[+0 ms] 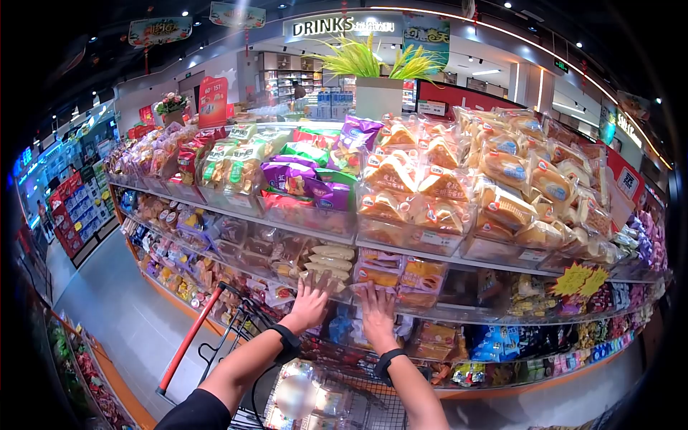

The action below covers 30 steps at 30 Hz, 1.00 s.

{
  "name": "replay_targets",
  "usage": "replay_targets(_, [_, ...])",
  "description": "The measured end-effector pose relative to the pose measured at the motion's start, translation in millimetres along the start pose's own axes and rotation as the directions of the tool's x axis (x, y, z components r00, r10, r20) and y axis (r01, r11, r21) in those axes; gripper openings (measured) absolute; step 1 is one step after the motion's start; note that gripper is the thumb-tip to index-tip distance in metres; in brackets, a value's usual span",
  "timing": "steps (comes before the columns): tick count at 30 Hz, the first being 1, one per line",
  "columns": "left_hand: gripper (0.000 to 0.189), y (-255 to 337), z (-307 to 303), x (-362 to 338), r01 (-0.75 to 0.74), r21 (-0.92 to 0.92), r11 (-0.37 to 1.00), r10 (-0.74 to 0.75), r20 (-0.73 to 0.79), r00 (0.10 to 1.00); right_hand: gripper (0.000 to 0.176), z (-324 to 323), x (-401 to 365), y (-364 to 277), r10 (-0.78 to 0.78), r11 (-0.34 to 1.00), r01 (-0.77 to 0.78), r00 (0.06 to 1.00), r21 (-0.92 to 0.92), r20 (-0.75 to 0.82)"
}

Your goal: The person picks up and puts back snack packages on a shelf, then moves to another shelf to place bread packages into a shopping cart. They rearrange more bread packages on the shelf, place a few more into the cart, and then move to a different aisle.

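Both arms reach forward to the middle shelf of a snack display. My left hand (309, 304) has its fingers spread at the lower edge of a stack of pale, long packaged items (331, 259). To its right, my right hand (378, 312) lies with fingers stretched out at the front of some orange and purple packets (380, 266). More packets of the same colours (423, 276) stand just to the right of that hand. Neither hand is wrapped round anything. Each wrist wears a dark band.
A shopping cart (358, 383) with packages in its basket is below my arms, its red handle (190, 340) at the left. Above the hands, the top shelf holds purple snack bags (297, 179) and wrapped breads (505, 208). A yellow starburst sign (579, 280) hangs at the right.
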<state>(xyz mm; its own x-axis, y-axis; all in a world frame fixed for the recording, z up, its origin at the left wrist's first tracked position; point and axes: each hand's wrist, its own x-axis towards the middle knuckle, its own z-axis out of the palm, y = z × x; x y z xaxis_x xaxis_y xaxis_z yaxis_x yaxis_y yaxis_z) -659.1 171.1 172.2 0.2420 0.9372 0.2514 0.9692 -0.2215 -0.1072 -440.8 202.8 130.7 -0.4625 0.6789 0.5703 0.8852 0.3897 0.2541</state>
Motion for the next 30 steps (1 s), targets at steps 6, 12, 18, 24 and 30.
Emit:
replay_targets(6, [0.077,12,-9,-15,0.016,0.006,1.000,-0.016,-0.083,0.996,0.087,-16,-5,-17,-0.002,0.994,0.004,1.000,0.111,-0.017])
replay_targets(12, [0.074,22,6,-48,-0.026,-0.064,0.998,0.012,-0.206,0.978,0.073,-28,-27,-31,0.005,0.954,-0.036,0.995,0.298,0.104])
replay_targets(18, [0.078,38,31,-93,-0.007,-0.126,0.992,-0.007,-0.112,0.994,0.067,-18,-73,-72,-0.134,0.931,0.083,0.984,0.355,0.121])
replay_targets(24, [0.088,54,71,-160,0.071,-0.249,0.966,-0.062,0.044,0.997,0.062,-7,-137,-120,-0.023,0.776,-0.083,0.987,0.626,0.159])
replay_targets(30, [0.085,70,110,-239,0.328,-0.264,0.907,-0.281,0.203,0.938,0.064,22,-236,-149,-0.021,0.793,-0.239,0.908,0.560,0.418])
